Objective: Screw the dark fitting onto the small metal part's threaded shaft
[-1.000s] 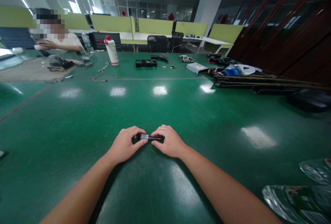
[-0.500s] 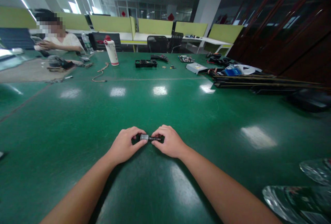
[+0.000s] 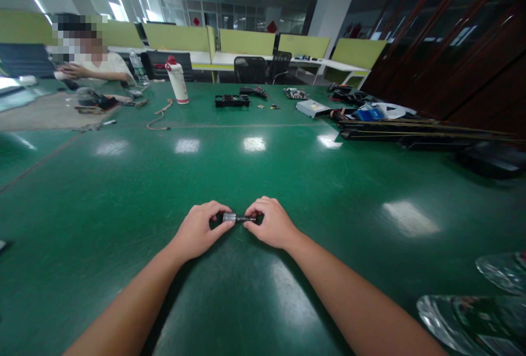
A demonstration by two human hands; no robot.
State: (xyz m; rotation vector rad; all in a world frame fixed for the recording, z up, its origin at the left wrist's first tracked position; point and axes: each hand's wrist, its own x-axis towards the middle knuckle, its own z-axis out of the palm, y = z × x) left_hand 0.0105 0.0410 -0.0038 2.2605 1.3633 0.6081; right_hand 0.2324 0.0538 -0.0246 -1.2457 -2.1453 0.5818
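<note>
Metal part (image 3: 240,219), shown lying crosswise at the centre of the clock face, is held between two hands. Its thick silver end is grasped at 9 o'clock by the thumb and fingers of the left hand (image 3: 201,231); its thin dark end is pinched at 3 o'clock by those of the right hand (image 3: 270,224). Between the fingertips a narrow gap is left, across which a short length of the part is exposed. Whether the part is rested on the green tabletop (image 3: 263,175) cannot be told.

Toward 12 o'clock, broad open room is given as far as a pale seam (image 3: 205,125); beyond it, near the far edge, a black box (image 3: 232,101) is placed. At 11 o'clock, a cord (image 3: 154,120) is laid near a white flask (image 3: 178,85), stood upright. At 1 o'clock a grey box (image 3: 312,107) is seen, and at 2 o'clock a pile of black bars (image 3: 370,132). Room is narrowed at 4 o'clock, where a clear bottle (image 3: 472,320), cut off by the border, is laid near the right forearm (image 3: 353,296).
</note>
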